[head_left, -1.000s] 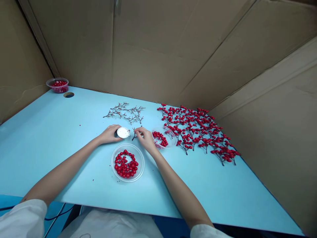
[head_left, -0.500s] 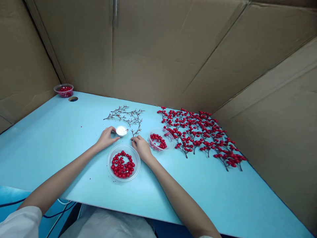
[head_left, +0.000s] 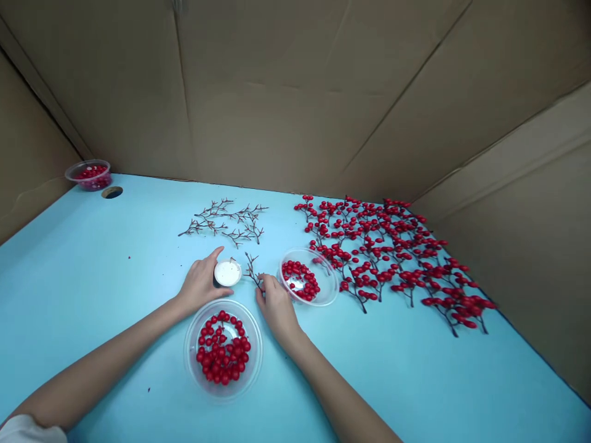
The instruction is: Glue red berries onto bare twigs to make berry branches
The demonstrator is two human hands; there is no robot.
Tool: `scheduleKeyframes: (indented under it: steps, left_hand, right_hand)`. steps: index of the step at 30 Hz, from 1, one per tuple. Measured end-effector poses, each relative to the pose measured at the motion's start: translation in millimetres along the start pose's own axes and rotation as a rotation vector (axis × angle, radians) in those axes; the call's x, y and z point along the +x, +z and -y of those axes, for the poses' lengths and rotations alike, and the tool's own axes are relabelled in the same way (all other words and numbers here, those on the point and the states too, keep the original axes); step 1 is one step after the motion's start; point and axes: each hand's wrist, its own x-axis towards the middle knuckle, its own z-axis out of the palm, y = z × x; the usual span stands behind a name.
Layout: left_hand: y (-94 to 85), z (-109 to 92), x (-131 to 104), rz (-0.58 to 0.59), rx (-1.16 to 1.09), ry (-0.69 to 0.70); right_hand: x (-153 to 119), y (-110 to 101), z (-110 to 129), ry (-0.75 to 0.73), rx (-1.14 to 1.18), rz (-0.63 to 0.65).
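My left hand [head_left: 202,278] curls around the left side of a small round container [head_left: 228,272] filled with white stuff, thumb below it and fingers behind. Between the fingertips of my right hand [head_left: 277,303] is the lower end of a bare, branching twig [head_left: 250,266], which points up and left beside the container. Close in front of my hands stands a clear bowl [head_left: 190,351] with red berries [head_left: 224,352]. Right of my right hand is a second clear bowl [head_left: 330,289], also holding red berries.
Several bare twigs [head_left: 240,215] lie further back. Many berry-covered branches [head_left: 383,246] spread over the right side. A third berry bowl [head_left: 90,175] stands in the far left corner by a round table hole [head_left: 112,192]. Cardboard walls [head_left: 286,123] enclose the blue table [head_left: 92,295].
The view has shifted closer and tilted. My right hand has drawn the pinched twig toward me, apart from the other bare twigs. My left hand stays at the small container.
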Motion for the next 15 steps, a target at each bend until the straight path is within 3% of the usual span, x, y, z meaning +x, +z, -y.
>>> scheduleKeyframes:
  steps: [7, 15]
  left_hand:
    - [-1.7, 8, -12, 0.039, -0.122, 0.08]
    - [-7.8, 3, -10, 0.033, -0.128, 0.103]
  right_hand:
    - [-4, -6, 0, 0.016, 0.157, -0.11]
    - [-9, -12, 12, 0.012, 0.344, -0.156]
